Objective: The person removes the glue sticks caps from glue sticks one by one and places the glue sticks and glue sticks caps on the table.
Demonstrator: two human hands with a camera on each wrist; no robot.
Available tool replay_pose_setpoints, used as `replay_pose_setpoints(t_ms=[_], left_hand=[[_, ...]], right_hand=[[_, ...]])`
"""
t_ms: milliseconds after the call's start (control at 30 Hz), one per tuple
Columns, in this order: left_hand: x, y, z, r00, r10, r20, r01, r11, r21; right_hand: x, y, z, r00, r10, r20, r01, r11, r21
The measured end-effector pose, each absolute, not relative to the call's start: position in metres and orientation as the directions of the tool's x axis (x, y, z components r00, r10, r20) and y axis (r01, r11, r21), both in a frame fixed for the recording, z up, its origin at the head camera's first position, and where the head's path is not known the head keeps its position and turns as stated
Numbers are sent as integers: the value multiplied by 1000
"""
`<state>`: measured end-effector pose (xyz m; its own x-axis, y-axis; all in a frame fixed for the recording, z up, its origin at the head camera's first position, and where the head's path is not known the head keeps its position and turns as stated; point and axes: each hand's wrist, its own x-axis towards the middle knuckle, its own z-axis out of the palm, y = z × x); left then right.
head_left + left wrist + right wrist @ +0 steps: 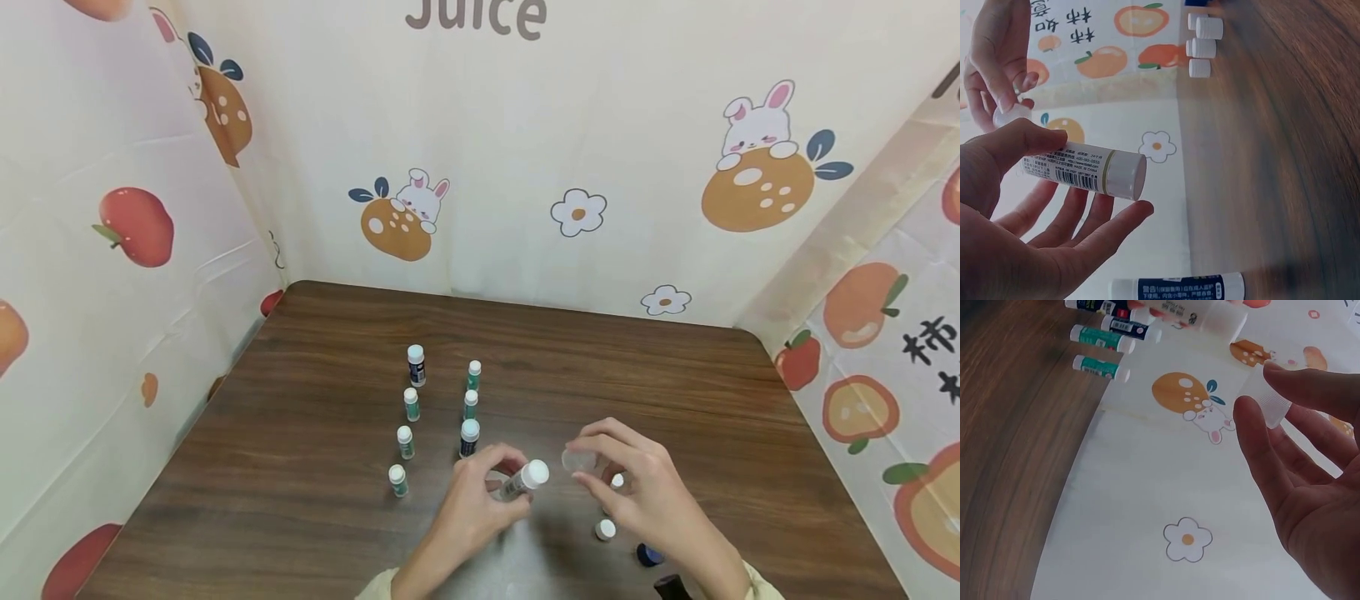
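Note:
My left hand (pixel 476 496) holds a white glue stick (pixel 1079 170) between thumb and fingers. The stick is tilted, with a printed label, a barcode and a thin yellow-green band near its white end. To the right of it, my right hand (pixel 637 479) pinches a translucent ribbed cap (pixel 1266 397) between thumb and fingertips. The cap is apart from the stick, and both are above the table. Nearest my left hand stands a dark blue glue stick (pixel 469 439). Beside and below my right hand lie a white cap (pixel 605 530) and a dark blue cap (pixel 649 555).
Upright green glue sticks (pixel 406 442) and another dark blue glue stick (pixel 416 365) form two rows left of centre on the wooden table (pixel 315 400). A black object (pixel 671 587) lies at the front right, partly cut off. Printed curtains (pixel 510 167) enclose the table.

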<state>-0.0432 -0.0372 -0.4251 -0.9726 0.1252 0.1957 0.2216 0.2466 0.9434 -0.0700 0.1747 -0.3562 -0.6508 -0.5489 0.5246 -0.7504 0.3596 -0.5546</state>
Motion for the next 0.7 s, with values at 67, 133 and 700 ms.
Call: replay_pose_setpoints(t_ms=[67,133,700], left_hand=[[-44,-39,-425,-975,117,187,212,257,943],[-44,-41,-425,-979,106,176,199,267,943],[-44,-64,-433,-991,35,127,132,260,957]], right_hand=[[-71,177,-357,-660,-538,524,-745,378,-550],[-73,180,-359,-662,-528,532,-745,384,-546],[-94,202,-381,-722,-466,512,-692,465,-553]])
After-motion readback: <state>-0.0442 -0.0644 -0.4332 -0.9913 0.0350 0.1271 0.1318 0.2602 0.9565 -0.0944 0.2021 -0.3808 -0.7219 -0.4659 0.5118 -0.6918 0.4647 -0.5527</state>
